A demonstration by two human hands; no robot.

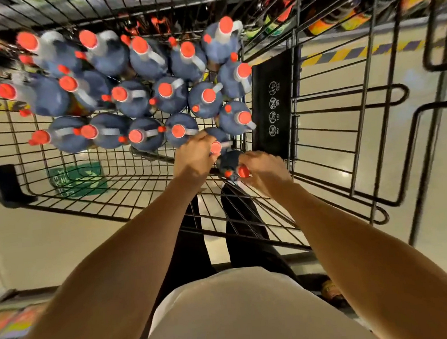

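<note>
**Two bottles gripped in the cart's near right corner**

The left hand point(194, 155) grips one dark, red-capped bottle point(219, 136) by its neck. The right hand point(264, 168) holds a second bottle point(228, 160) just nearer. Matching bottles point(132, 99) crowd the wire cart point(5, 185) beyond.

Warm, even light fell from overhead, and the pale floor point(48, 252) threw back small white glints. The red caps point(140, 44) glowed almost blown out. The bottles point(129, 99) in the cart point(5, 185) were soft with motion blur, worst in the far row, and the shelves point(351, 9) beyond were smeared. The wide lens bowed the cart's wires near the edges. The forearms point(358, 238) looked sharper.
</note>
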